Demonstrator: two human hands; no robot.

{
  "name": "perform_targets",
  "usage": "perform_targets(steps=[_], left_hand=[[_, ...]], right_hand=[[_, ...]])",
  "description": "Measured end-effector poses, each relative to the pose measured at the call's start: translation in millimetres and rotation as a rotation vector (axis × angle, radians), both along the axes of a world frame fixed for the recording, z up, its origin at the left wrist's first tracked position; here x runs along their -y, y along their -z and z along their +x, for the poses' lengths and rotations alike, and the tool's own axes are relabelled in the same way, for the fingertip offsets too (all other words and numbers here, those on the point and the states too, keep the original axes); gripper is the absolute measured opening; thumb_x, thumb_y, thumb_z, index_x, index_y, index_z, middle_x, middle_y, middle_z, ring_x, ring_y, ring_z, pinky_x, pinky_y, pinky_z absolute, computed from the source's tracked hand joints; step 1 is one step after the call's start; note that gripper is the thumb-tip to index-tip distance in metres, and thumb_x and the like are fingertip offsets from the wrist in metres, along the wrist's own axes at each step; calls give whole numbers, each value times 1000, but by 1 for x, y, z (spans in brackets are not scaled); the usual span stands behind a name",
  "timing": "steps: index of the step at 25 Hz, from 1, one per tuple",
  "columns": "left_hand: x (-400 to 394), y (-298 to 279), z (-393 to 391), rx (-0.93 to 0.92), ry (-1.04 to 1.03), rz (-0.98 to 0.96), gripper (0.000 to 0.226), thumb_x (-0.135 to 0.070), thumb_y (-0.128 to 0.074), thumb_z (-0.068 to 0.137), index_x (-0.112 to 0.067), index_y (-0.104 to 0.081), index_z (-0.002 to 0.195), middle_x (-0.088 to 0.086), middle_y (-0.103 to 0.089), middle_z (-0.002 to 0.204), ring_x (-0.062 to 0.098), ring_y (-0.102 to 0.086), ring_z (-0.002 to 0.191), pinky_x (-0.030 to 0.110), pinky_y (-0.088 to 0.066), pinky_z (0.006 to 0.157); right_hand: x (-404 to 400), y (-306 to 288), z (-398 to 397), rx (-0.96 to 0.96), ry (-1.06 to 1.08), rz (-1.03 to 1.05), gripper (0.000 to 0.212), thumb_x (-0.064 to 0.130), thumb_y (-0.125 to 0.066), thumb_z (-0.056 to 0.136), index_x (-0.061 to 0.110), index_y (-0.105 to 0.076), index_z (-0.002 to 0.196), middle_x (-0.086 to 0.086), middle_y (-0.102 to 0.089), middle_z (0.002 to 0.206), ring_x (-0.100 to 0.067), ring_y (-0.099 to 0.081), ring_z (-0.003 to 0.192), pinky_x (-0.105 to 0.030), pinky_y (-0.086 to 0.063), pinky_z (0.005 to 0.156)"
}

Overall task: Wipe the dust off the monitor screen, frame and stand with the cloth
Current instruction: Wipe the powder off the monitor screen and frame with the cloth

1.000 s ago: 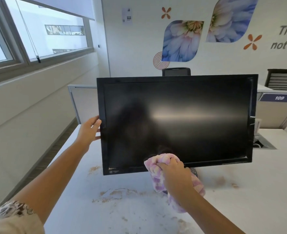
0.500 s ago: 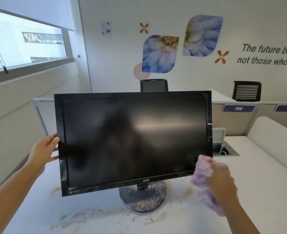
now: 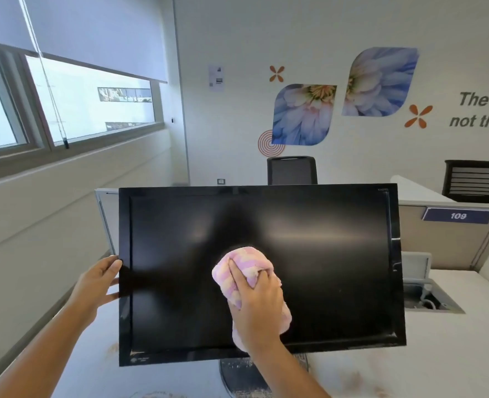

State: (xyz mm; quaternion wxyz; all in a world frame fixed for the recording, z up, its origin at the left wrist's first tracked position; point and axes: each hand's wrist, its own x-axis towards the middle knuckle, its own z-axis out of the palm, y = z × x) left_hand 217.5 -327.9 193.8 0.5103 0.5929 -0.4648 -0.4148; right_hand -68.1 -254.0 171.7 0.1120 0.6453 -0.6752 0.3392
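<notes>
Pressing a bunched pink-and-cream cloth (image 3: 250, 275) against the lower middle of the monitor (image 3: 323, 268), the right hand (image 3: 259, 308) has its fingers curled tight around the fluffy fabric. The left hand (image 3: 96, 282) grips the monitor's left frame edge, thumb in front, fingers wrapped behind. Screen's glossy black, smeary with hazy reflections, slightly tilted. Its round dusty stand (image 3: 237, 377) sits on the white surface (image 3: 438, 354), which looks gritty too.

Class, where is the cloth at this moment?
In the head view, the pink cloth is pressed against the monitor screen, just below centre, gripped by the right hand.
</notes>
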Motion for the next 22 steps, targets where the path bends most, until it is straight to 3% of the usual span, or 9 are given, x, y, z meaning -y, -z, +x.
perform_targets(steps=[4, 6, 9, 11, 14, 17, 19, 22], left_hand=[[-8, -4, -2, -28, 17, -35, 16, -24, -43, 96, -22, -58, 101, 2, -64, 93, 19, -62, 88, 34, -51, 65], [-10, -2, -2, -37, 17, -68, 17, -23, -44, 96, -27, -60, 93, -1, -67, 89, 15, -64, 83, 30, -50, 60], [-9, 1, -2, -40, 1, -89, 22, -16, -43, 96, -31, -58, 91, -3, -66, 88, 14, -64, 78, 28, -49, 57], [-7, 2, 0, -23, 42, -93, 21, -19, -43, 96, -31, -58, 90, -4, -65, 85, 12, -64, 75, 27, -51, 56], [-6, 2, 3, 18, 92, -92, 18, -25, -42, 96, -27, -58, 89, -2, -62, 85, 12, -64, 74, 28, -51, 60], [-2, 2, 0, 66, 98, -90, 19, -23, -37, 98, -23, -56, 95, 4, -62, 92, 18, -62, 82, 33, -51, 65], [-1, 0, -2, 81, 102, -85, 20, -21, -35, 99, -24, -55, 97, 6, -61, 95, 21, -61, 86, 35, -51, 67], [-3, -3, -1, 104, 125, -77, 21, -19, -35, 99, -24, -55, 97, 6, -61, 96, 22, -60, 86, 34, -50, 66]], right_hand=[[35, -48, 81, -235, -183, -124, 67, 54, -47, 81, 32, -34, 143, -8, -60, 106, -27, -58, 91, -46, -53, 80], [48, -73, 120, -382, -248, -148, 70, 56, -47, 85, 33, -25, 147, -8, -55, 116, -27, -56, 98, -45, -51, 83], [66, -99, 167, -665, -419, -97, 75, 43, -62, 82, 26, -27, 146, -2, -42, 132, -26, -47, 114, -45, -45, 90], [79, -110, 174, -805, -426, -145, 64, 32, -58, 86, 19, -31, 143, 1, -39, 138, -25, -43, 119, -47, -44, 94], [100, -131, 150, -670, -309, -350, 45, 28, -52, 91, 20, -44, 134, 2, -52, 126, -21, -53, 109, -37, -50, 79], [120, -150, 100, -416, -147, -233, 42, 27, -54, 91, 27, -44, 132, -5, -47, 125, -26, -49, 110, -33, -40, 67], [124, -155, 60, -290, -51, -176, 43, 31, -54, 92, 32, -42, 133, -8, -45, 126, -29, -47, 110, -36, -43, 68], [116, -153, -9, -245, 86, -278, 43, 31, -62, 86, 27, -48, 127, -14, -55, 111, -33, -57, 92, -38, -48, 61]])
